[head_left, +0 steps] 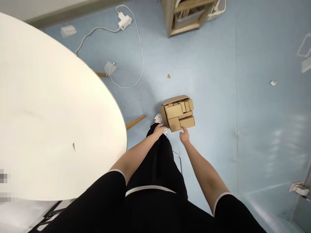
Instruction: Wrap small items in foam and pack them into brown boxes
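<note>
A cardboard box (174, 124) packed with several smaller brown cartons (174, 111) is in front of my feet, its flaps standing open. My left hand (159, 130) is at the box's near left corner, fingers stretched toward it over my white shoe; whether they touch the cardboard is hard to tell. My right hand (184, 136) is at the near edge of the box, right of its middle. Its index finger points out against the cartons, and the other fingers are partly hidden. Neither hand visibly holds anything.
A large white round table (73, 106) fills the left, its wooden leg (136, 122) close to my feet. A white cable (143, 58) with a plug adapter (124, 21) loops over the blue floor. A wooden shelf (171, 22) stands ahead. Paper scraps (273, 83) lie about.
</note>
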Demonstrator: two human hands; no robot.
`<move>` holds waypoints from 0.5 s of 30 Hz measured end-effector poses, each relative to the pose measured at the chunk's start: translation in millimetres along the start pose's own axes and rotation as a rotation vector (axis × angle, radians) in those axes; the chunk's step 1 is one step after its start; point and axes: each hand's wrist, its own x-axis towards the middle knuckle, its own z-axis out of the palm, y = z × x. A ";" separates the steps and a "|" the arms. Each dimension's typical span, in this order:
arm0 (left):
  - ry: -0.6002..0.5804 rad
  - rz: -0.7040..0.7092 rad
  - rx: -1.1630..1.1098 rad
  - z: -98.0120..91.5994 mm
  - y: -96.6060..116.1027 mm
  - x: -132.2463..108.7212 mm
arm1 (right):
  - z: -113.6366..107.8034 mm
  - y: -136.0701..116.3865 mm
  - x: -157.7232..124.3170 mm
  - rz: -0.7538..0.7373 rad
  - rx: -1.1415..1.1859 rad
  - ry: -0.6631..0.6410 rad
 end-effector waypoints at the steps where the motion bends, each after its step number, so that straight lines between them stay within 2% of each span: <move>1: -0.008 -0.045 -0.012 -4.8 -7.8 -22.5 | 0.3 2.4 -24.2 0.013 -0.002 -0.040; 4: -0.064 -0.043 -0.085 -21.2 -32.7 -94.1 | 3.3 -0.6 -92.6 -0.019 0.058 -0.200; 6: -0.075 -0.002 -0.139 -34.2 -49.0 -144.4 | 4.2 -14.5 -136.6 -0.103 0.100 -0.261; 11: -0.036 0.143 -0.324 -69.8 -88.8 -269.5 | -6.9 -75.9 -249.4 -0.409 0.152 -0.387; 15: -0.034 0.311 -0.496 -106.6 -123.4 -349.6 | -8.5 -122.2 -334.2 -0.586 0.090 -0.534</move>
